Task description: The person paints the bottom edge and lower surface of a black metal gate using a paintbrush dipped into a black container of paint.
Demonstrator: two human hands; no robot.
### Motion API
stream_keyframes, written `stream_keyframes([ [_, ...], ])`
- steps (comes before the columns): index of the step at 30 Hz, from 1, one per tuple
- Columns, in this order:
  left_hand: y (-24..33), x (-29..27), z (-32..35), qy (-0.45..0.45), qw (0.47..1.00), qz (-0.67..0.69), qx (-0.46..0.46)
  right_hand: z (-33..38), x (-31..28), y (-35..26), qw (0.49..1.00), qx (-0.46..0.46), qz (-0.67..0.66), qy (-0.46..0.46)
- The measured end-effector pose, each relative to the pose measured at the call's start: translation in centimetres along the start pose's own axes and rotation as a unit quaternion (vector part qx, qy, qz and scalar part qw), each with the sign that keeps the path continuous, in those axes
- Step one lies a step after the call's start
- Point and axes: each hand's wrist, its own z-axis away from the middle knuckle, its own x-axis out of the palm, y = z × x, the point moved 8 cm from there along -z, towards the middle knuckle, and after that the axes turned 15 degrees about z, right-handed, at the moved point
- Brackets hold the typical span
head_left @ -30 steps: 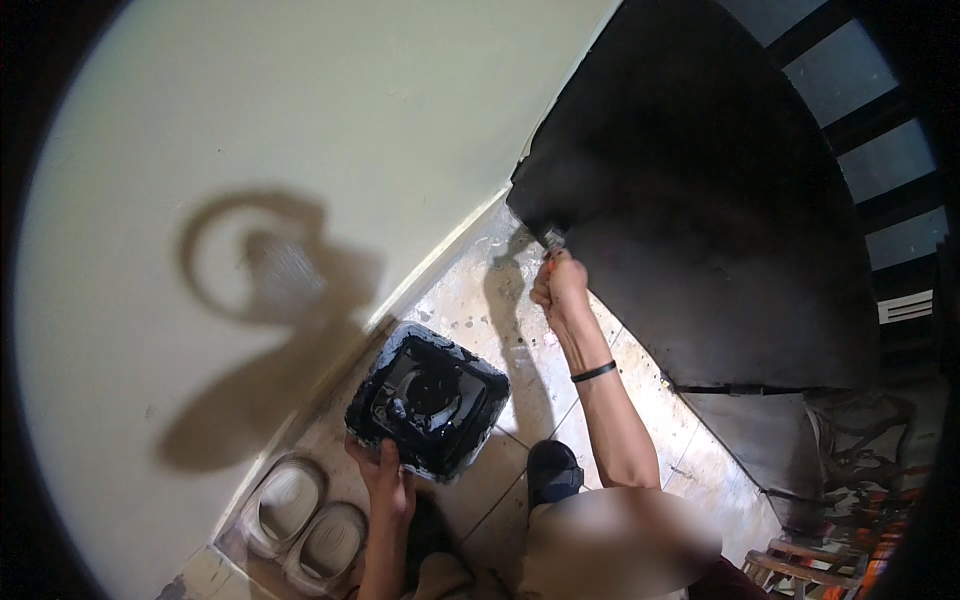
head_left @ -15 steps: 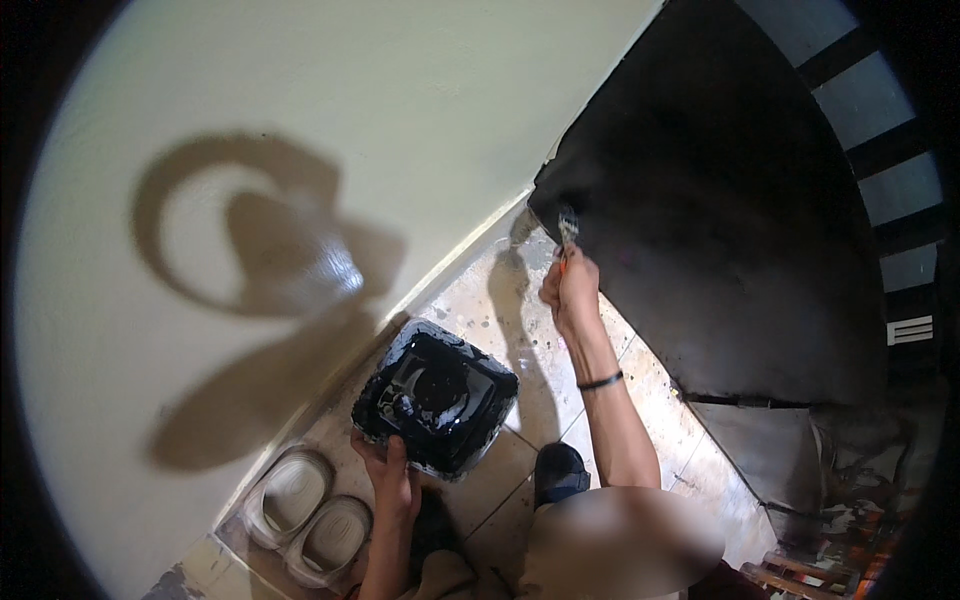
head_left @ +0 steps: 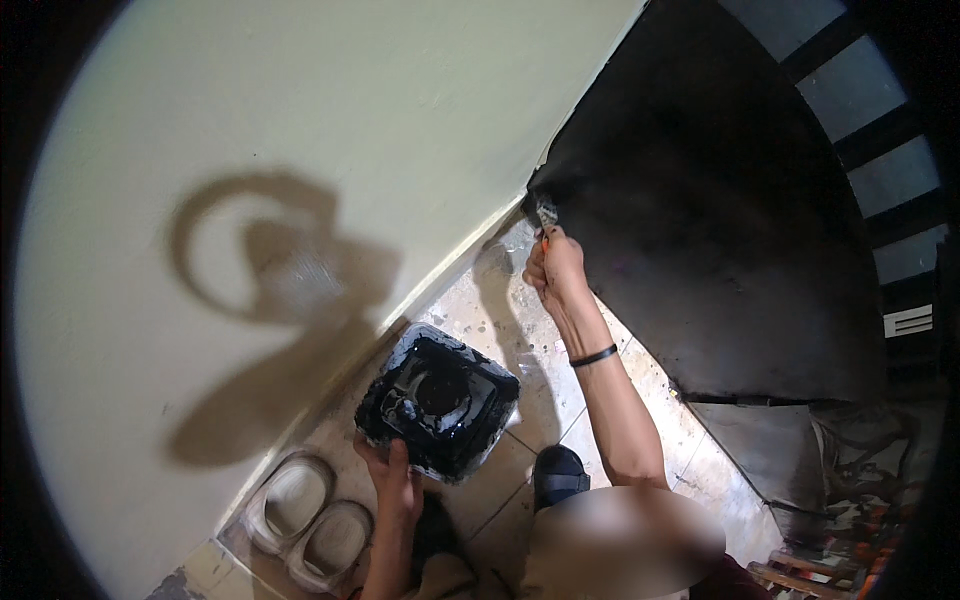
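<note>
My right hand [head_left: 558,268] is closed around the handle of a paintbrush [head_left: 546,213], part of which shows orange. The brush's bristles meet the lower corner of a large black panel [head_left: 710,220], beside the pale wall. In my left hand [head_left: 392,468] is a square paint tray [head_left: 437,402], gripped at its near edge with the thumb on the rim. Glossy black paint covers the inside of the tray, and smears coat its rim. My left fingers are mostly hidden beneath it.
A pale wall [head_left: 270,110] rises on the left, with shadows cast on it. A pair of light slip-on shoes [head_left: 328,540] stands at its foot. Speckled floor tiles [head_left: 560,400] run between wall and panel. At the lower right are grey sheeting [head_left: 760,440] and wooden slats [head_left: 800,578].
My right hand and the paintbrush have moved left and slightly up, toward the panel's corner by the wall. My left hand holds the tray in nearly the same place.
</note>
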Motion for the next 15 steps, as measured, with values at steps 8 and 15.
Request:
stream_keyframes([
  [8, 0.1, -1.6, -0.1, 0.003, 1.0, 0.011, 0.013, 5.0, 1.6, -2.4, 0.998, -0.018, -0.055, -0.012],
  [15, 0.3, -0.5, 0.6, 0.008, 1.0, -0.002, 0.005, 5.2, -0.2, -4.7, 0.992, -0.127, 0.006, 0.015],
])
